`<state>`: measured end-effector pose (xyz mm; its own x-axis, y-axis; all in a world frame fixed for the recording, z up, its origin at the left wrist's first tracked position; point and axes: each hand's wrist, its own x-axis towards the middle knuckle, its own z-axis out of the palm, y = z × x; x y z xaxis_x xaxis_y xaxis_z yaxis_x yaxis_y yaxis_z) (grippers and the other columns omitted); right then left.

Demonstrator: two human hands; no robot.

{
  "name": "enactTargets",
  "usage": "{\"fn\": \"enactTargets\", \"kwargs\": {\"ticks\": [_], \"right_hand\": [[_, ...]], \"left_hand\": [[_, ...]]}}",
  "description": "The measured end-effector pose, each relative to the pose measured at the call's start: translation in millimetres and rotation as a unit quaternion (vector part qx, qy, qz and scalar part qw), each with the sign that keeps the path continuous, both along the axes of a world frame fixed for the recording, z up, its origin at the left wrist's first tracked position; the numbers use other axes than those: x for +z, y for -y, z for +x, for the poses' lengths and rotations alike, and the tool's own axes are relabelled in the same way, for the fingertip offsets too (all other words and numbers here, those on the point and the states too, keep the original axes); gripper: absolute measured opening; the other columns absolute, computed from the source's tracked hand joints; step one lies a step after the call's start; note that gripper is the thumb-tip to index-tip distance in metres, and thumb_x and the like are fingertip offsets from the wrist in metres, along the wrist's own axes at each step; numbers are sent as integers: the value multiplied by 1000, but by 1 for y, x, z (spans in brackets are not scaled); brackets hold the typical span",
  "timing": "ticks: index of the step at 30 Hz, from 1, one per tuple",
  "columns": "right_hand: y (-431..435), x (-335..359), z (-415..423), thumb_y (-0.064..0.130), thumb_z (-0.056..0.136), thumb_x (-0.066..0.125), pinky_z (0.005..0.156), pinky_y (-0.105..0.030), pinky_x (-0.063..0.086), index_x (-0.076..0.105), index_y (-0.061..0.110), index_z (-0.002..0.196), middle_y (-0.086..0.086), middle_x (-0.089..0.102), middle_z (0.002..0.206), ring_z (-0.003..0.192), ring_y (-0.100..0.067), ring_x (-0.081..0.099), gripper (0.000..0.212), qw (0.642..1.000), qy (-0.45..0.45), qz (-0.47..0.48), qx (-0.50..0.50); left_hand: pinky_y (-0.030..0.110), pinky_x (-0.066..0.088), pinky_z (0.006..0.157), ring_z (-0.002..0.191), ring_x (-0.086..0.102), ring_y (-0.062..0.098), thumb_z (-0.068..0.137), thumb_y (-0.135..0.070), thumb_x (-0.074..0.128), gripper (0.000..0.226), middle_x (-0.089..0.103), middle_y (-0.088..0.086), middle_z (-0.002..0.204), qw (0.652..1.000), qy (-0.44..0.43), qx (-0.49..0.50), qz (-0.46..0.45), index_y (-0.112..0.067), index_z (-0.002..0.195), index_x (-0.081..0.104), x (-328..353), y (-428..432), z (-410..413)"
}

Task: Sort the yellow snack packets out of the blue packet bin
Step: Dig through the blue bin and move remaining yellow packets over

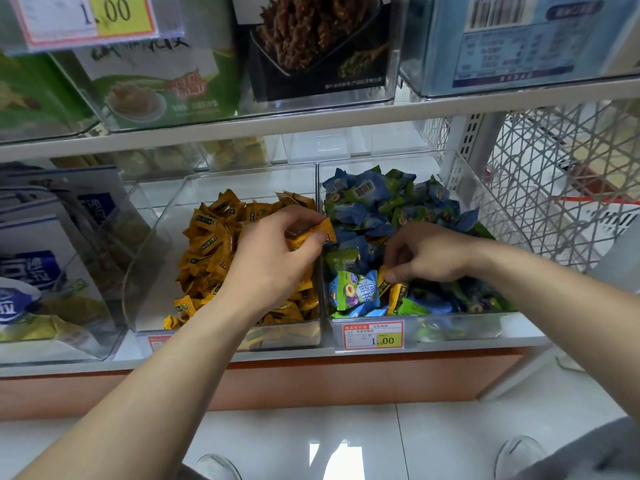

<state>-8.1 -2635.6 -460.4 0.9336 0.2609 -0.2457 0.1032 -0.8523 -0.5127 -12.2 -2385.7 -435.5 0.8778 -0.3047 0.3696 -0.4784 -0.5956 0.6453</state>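
Two yellow packets sit among the blue and green packets (363,206) near the front of the blue bin (467,327). The right hand (426,254) reaches into that bin, thumb and forefinger pinching the first packet (382,277). The second packet (394,297) lies just beside it, close to the front wall. The left hand (277,254) hovers over the divide between the two bins, its fingers curled round a small bunch (313,233) of yellow packets. Touching the blue bin on its left, a clear bin (162,244) holds a yellow heap (207,244).

Both bins stand on a white shelf (519,336). A red and yellow price tag (374,336) hangs on the blue bin's front. Further left, another clear bin holds blue-and-white packs (31,271). An upper shelf (311,114) carries clear boxes of cartons. A white mesh panel (554,174) closes the right end. Below the shelf runs an orange-brown plinth (346,379), then a glossy white tiled floor (311,438), where the tips of two pale shoes (216,467) show.
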Motion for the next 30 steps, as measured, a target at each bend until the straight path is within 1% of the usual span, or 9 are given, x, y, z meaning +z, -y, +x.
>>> {"fn": "enactTargets", "kwargs": {"ticks": [5, 7, 10, 12, 17, 20, 23, 27, 30], "right_hand": [[17, 17, -7, 20, 87, 75, 60, -24, 58, 70, 15, 83, 1, 72, 74, 66, -14, 71, 9, 991, 8, 114, -63], [24, 29, -11, 18, 89, 73, 60, -26, 59, 69, 15, 84, 0, 72, 76, 67, -18, 72, 7, 984, 31, 154, -84], [25, 44, -17, 9, 89, 71, 61, -26, 60, 66, 8, 88, -12, 73, 86, 72, -19, 73, 5, 960, 72, 251, -105], [19, 50, -22, 5, 89, 69, 61, -23, 58, 65, 5, 89, -14, 71, 87, 70, -16, 72, 4, 942, 75, 310, -100], [-8, 50, -29, 6, 88, 70, 67, -32, 60, 65, 10, 87, -18, 72, 90, 78, -27, 71, 7, 930, 51, 358, -67], [-20, 49, -29, 7, 88, 71, 65, -31, 58, 66, 10, 86, -16, 71, 88, 77, -23, 71, 6, 920, 72, 378, -77], [-28, 48, -26, 8, 87, 73, 56, -19, 53, 67, 15, 81, -1, 72, 73, 65, -10, 69, 11, 917, 106, 375, -84], [-36, 48, -20, 10, 87, 74, 59, -24, 56, 72, 17, 78, -1, 74, 72, 68, -13, 71, 11, 895, 80, 429, -95], [-33, 46, -11, 23, 90, 71, 63, -32, 59, 75, 19, 84, 0, 76, 78, 73, -14, 72, 9, 893, 101, 416, -137]], "left_hand": [[-3, 36, 73, 92, 54, -21, 90, -31, 68, 14, 63, -31, 91, 1000, -10, 5, -14, -39, 101, 64, 0, 1, -1], [4, 42, 76, 90, 60, -13, 90, -28, 69, 12, 68, -24, 92, 999, -16, 13, -44, -36, 98, 65, 1, 5, -2], [27, 57, 68, 77, 72, 11, 92, -20, 69, 15, 73, -4, 96, 982, -82, -2, -170, -22, 106, 64, 0, 15, -5], [24, 57, 64, 78, 74, 17, 94, -14, 66, 20, 72, 4, 100, 958, -125, -13, -257, -14, 114, 62, 0, 24, -8], [11, 49, 76, 90, 67, -3, 99, -18, 59, 18, 72, -20, 91, 970, -96, 18, -222, -35, 100, 65, 0, 40, -12], [35, 59, 79, 94, 71, 17, 103, -30, 50, 16, 75, -3, 97, 935, -205, -2, -288, -29, 104, 66, 3, 45, -18], [39, 61, 67, 85, 74, 29, 100, -49, 46, 37, 75, 9, 98, 888, -328, -65, -314, -19, 115, 63, 9, 43, -23], [28, 55, 52, 75, 71, 22, 96, -34, 61, 27, 73, 6, 95, 924, -257, -55, -276, -18, 118, 60, 11, 34, -23], [12, 49, 66, 86, 66, 1, 88, -37, 71, 24, 69, -13, 97, 984, -105, -10, -141, -33, 110, 61, 13, 9, -6]]}}
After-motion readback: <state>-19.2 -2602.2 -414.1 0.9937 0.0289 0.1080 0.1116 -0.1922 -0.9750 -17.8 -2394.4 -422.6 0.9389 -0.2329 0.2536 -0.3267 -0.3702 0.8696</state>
